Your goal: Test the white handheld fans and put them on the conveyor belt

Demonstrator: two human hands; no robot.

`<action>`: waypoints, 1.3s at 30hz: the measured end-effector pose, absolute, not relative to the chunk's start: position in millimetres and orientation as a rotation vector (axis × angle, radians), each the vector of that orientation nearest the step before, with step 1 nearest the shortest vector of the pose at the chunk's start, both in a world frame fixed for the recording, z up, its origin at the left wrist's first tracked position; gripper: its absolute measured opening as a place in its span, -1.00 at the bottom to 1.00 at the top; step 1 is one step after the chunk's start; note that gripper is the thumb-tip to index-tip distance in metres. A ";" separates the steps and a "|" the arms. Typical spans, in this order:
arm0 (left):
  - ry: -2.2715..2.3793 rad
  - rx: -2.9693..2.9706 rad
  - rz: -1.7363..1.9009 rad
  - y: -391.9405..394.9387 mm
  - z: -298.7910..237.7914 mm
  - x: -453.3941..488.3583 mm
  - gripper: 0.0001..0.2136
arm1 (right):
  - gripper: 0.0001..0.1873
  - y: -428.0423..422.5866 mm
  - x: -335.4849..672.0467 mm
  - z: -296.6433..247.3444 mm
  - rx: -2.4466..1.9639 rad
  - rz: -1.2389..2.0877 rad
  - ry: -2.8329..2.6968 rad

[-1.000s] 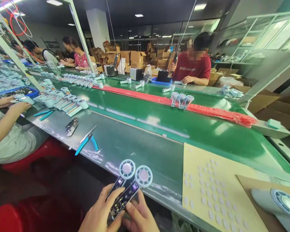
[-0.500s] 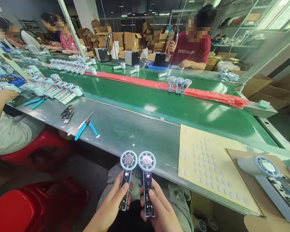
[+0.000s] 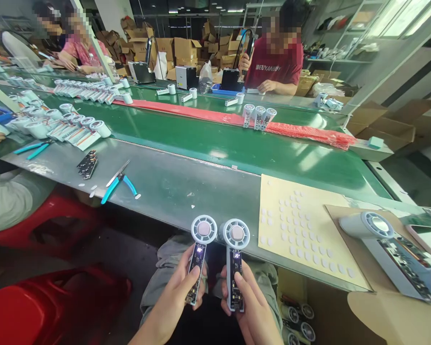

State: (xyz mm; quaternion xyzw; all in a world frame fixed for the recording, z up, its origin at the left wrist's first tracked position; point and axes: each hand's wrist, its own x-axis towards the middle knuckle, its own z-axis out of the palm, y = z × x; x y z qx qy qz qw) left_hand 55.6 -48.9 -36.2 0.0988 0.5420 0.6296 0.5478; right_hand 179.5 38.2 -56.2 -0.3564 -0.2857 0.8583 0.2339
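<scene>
My left hand (image 3: 187, 282) is closed round the handle of a handheld fan (image 3: 204, 230), its thumb lying on the bare circuit board. In my right hand (image 3: 246, 287) is a second handheld fan (image 3: 236, 234), gripped the same way with the thumb on its board. Both fans stand upright over my lap, round heads up and a small gap between them. Each board has a lit display; the right one reads about 20. To the right, a yellow sheet (image 3: 273, 191) carries several small pale pads. Unfinished fans (image 3: 368, 225) lie on cardboard beyond it.
Blue-handled scissors (image 3: 119, 182) and a stack of circuit boards (image 3: 87, 164) lie on the bench to the left. Behind is a green conveyor (image 3: 187, 139) with a red strip (image 3: 187, 111) and several fans. A co-worker (image 3: 275, 62) sits opposite. A red stool (image 3: 17, 311) stands lower left.
Both fans have shifted slightly right and up in the view, and the gap between their heads has widened. The camera view has turned a little, moving the bench scene left and up.
</scene>
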 end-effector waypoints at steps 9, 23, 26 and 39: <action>1.266 0.164 1.506 -50.4 -33.9 59.7 -0.80 | -0.55 40.1 182.0 -60.3 -0.960 2.365 -0.797; 1.308 0.231 1.504 -47.3 -38.2 64.1 -0.82 | -0.48 39.0 184.0 -51.9 -0.990 2.355 -0.850; 1.292 0.218 1.513 -46.0 -36.7 65.5 -0.82 | -0.45 39.4 183.4 -49.3 -0.989 2.342 -0.852; 1.319 0.278 1.464 -44.4 -35.9 67.0 -0.84 | -0.52 41.8 183.8 -49.0 -0.956 2.344 -0.882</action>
